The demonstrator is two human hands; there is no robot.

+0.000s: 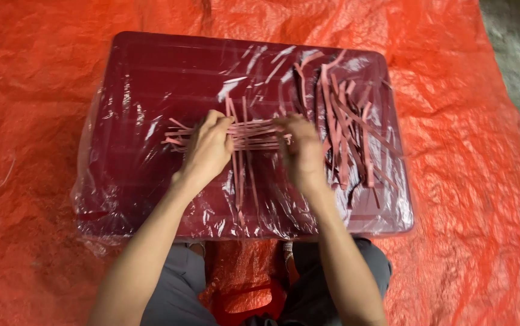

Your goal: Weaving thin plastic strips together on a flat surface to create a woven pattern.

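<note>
Pinching opposite ends of a flat bundle of pink strips [254, 134], the left hand [207, 151] and right hand [301, 151] keep it aligned mid-board [151, 78], loose strips [347, 130] lying at 3 o'clock.

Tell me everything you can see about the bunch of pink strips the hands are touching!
The bunch of pink strips looks like thin, flat paper or plastic ribbons. Several lie sideways, crossing a few that run up and down, like weaving. It rests on a dark red board wrapped in clear plastic. The left hand presses its left end, and the right hand pinches its right end. A loose pile of similar strips lies just to its right.
</note>
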